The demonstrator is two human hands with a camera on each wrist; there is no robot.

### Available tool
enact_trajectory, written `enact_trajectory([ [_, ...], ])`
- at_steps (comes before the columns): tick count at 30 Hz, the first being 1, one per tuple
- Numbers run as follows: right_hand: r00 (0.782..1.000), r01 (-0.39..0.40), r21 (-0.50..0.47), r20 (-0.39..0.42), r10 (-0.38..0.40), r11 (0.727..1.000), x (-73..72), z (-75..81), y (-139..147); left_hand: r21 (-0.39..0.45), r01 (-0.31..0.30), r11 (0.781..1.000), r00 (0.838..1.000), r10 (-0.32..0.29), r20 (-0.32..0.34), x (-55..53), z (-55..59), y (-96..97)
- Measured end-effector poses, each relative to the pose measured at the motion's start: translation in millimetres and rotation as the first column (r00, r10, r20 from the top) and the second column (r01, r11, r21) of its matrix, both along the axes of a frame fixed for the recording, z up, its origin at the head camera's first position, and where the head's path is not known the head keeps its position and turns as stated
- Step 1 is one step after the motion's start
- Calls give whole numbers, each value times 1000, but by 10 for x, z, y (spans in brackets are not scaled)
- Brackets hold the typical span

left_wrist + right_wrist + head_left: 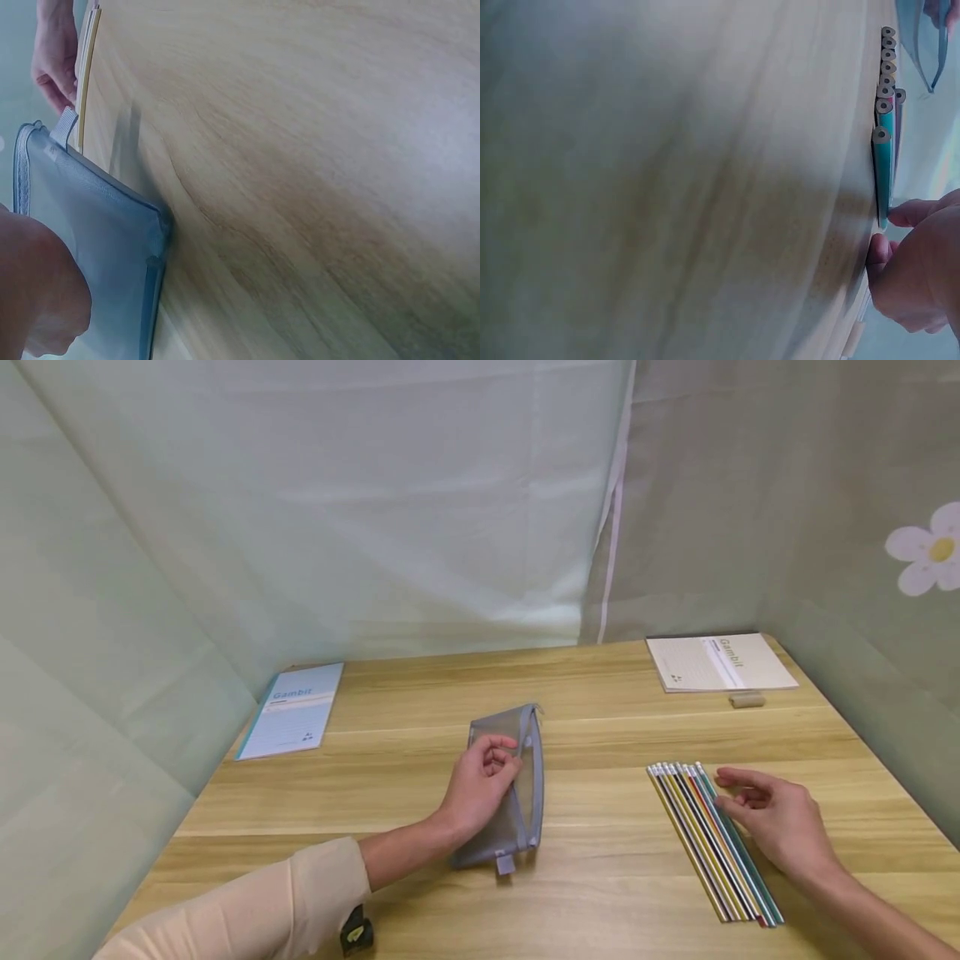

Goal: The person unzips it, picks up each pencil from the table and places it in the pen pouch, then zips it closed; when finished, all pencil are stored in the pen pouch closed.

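Observation:
A grey mesh zip pouch [487, 843] is tilted on the table, its zipped side facing right. My left hand [480, 785] pinches its upper side near the zipper, thumb and fingers curled; the fingertips are partly hidden in the left wrist view. To the right lies a row of several unsharpened pencils [705, 843] with white eraser ends pointing away. At the row's right edge my right hand [787, 818] has its fingers loosely bent, the thumb right at a green pencil [883, 172] near its far end.
A blue-edged notebook [292, 714] lies at the back left and a cream notebook [697, 664] at the back right. In front of the cream one sits a small grey-brown block [747, 700]. Curtains [420, 510] hang close around the table.

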State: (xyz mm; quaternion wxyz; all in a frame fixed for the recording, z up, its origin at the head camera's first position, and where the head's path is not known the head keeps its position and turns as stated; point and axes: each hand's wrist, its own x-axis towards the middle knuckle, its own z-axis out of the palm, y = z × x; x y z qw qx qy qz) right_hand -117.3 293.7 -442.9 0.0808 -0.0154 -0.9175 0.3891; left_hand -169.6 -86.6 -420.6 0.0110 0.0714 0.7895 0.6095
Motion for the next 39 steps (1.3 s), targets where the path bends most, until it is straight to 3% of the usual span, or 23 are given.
enact_trajectory([
  [11,998,58,56,-42,-55,997,-19,-9,-62,-15,17,1000,1000,-17,-12,25,-13,14],
  [39,994,68,62,-94,-62,996,-54,-6,-18,-36,31,999,999,-32,-15,31,-18,26],
])
